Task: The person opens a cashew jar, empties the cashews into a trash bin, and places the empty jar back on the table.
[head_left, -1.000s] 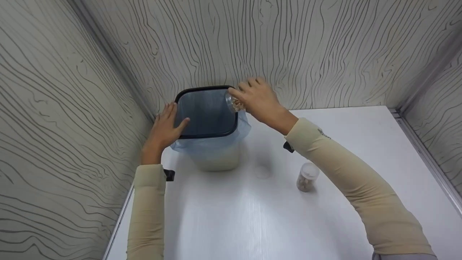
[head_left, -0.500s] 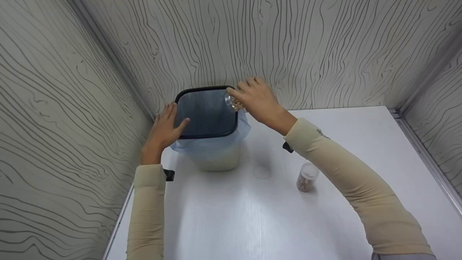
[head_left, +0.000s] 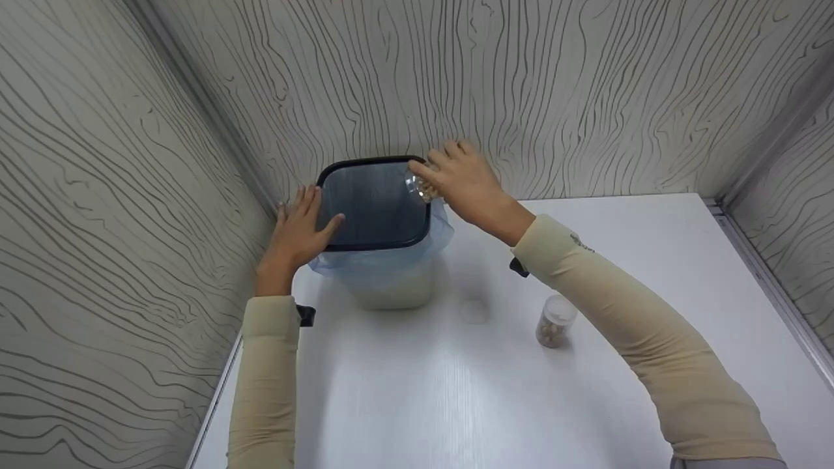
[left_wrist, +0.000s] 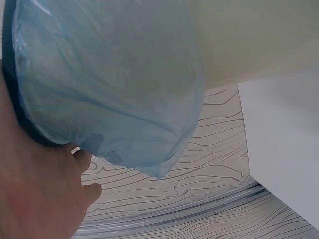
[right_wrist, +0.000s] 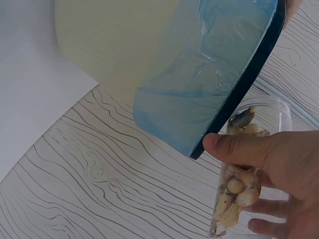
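In the head view, my left hand (head_left: pixel 298 231) rests with straight fingers on the left side of a bin's black rim (head_left: pixel 381 247). A blue bag (head_left: pixel 384 264) lines the pale bin (head_left: pixel 394 296) and hangs over its outside. My right hand (head_left: pixel 472 189) grips a clear plastic jar (head_left: pixel 418 187) at the right rim, tilted with its mouth toward the bin's opening. The right wrist view shows pale and brown rounded pieces (right_wrist: pixel 237 186) lying along the jar's side and a dark piece (right_wrist: pixel 242 118) by its mouth. What exactly they are, I cannot tell.
A second clear jar (head_left: pixel 556 320), with a whitish lid and similar pieces inside, stands upright on the white table (head_left: pixel 456 404). Between it and the bin lies a round translucent lid (head_left: pixel 474 311). Patterned walls (head_left: pixel 508 85) enclose the table behind and at the sides.
Almost nothing differs. The right hand has shifted very slightly left with the jar, which stays tilted at the rim. The left hand has stayed in place.
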The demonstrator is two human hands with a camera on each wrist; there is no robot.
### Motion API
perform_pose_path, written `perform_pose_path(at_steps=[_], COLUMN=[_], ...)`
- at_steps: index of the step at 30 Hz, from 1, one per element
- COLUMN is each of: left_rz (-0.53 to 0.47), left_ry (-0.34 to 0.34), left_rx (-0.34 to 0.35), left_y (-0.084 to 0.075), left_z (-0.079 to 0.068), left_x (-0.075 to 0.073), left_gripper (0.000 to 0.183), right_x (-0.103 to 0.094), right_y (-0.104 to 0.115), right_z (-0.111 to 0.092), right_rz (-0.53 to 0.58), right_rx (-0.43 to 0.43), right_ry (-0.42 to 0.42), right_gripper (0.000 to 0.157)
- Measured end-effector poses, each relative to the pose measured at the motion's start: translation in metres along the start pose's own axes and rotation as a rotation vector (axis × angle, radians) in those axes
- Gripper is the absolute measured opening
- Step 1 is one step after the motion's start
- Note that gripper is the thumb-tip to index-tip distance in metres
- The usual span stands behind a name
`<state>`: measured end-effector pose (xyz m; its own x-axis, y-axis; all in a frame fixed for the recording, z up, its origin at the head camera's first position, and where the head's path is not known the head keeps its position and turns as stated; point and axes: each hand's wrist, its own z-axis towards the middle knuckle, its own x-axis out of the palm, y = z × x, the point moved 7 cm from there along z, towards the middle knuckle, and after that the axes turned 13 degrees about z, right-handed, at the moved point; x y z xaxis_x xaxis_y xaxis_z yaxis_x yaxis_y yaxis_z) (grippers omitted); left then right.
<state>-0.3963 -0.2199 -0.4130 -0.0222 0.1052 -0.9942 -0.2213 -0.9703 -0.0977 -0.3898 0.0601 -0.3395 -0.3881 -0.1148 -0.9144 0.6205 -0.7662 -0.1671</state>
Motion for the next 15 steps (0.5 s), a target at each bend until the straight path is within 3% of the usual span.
perform_pose_path(at_steps=[15], left_rz=[0.029], left_ry=[-0.010], left_rx=[0.017], left_y=[-0.0009], left_z=[-0.0001], left_x=[0.0009], left_gripper=[0.087], right_x=[-0.0003], right_y=[0.0034], right_z=[0.0004], right_rz=[-0.005], right_rx=[-0.001], right_ry=[0.003], right_gripper=[0.073])
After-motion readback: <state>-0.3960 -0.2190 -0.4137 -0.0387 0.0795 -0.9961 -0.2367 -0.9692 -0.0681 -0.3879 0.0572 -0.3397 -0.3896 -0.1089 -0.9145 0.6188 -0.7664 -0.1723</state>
